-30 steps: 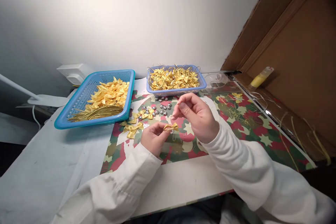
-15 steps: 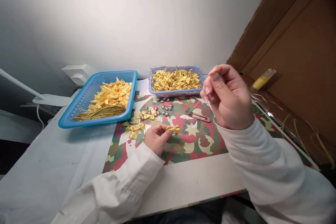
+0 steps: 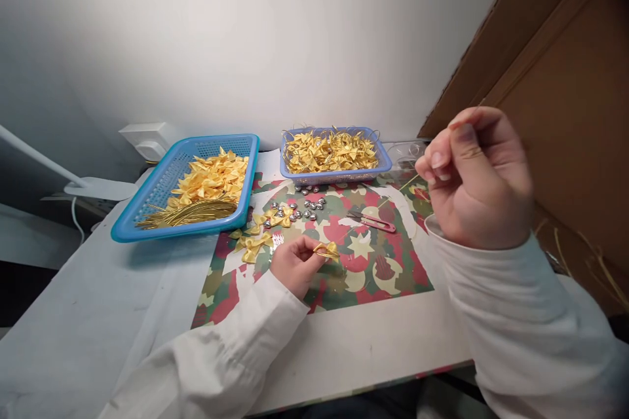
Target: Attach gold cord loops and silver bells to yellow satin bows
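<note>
Between left hand [image 3: 295,266] fingertips: glossy satin bow [image 3: 327,249].

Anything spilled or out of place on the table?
Nothing looks damaged. A few yellow bows and silver beads lie loose on the patterned mat, outside the blue tray and small basket.

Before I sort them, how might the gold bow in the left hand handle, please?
Probably floppy: the gold bow is thin ribbon, pinched in the left hand. Likely very light and unlikely to roll, given its flat loops.
</note>
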Motion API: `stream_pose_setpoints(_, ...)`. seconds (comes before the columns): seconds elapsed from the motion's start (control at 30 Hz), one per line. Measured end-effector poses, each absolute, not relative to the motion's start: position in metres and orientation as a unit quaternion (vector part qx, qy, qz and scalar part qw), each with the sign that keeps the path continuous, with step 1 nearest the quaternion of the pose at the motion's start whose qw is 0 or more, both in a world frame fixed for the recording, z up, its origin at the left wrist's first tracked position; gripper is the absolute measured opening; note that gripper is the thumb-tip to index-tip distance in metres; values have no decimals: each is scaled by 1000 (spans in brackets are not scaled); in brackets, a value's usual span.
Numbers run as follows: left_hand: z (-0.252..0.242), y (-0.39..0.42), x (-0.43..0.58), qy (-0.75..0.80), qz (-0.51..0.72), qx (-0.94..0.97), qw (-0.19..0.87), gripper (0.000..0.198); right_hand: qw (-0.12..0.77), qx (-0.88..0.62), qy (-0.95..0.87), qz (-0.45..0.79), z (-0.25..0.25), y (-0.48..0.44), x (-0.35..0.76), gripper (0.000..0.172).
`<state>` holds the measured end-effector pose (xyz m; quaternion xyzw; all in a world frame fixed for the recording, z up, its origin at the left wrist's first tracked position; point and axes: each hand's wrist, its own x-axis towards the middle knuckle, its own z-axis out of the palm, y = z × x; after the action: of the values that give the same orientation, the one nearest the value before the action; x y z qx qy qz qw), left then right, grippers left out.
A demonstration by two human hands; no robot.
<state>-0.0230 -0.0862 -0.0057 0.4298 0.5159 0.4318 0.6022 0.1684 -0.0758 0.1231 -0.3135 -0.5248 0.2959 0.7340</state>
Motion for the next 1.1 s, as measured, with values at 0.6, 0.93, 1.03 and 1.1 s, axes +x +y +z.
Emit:
stream_pose_setpoints(0.6, -2, -86, -20, 567, 414, 306, 643, 20, 478, -500, -716, 94, 57, -118, 122, 18)
stream_pose_setpoints(0.93, 6, -105, -11, 546, 458, 379, 590, 14, 206, -636, -738, 92, 44, -128, 111, 19)
stream_pose_setpoints(1.03, 5, -110, -9, 546, 466, 412, 561, 14, 202, -650, -721, 128, 37, -123, 112, 22)
stream_pose_setpoints(1.1, 4, -111, -9, 547, 461, 419, 559, 15, 237, -634, -710, 197, 34, -118, 114, 18)
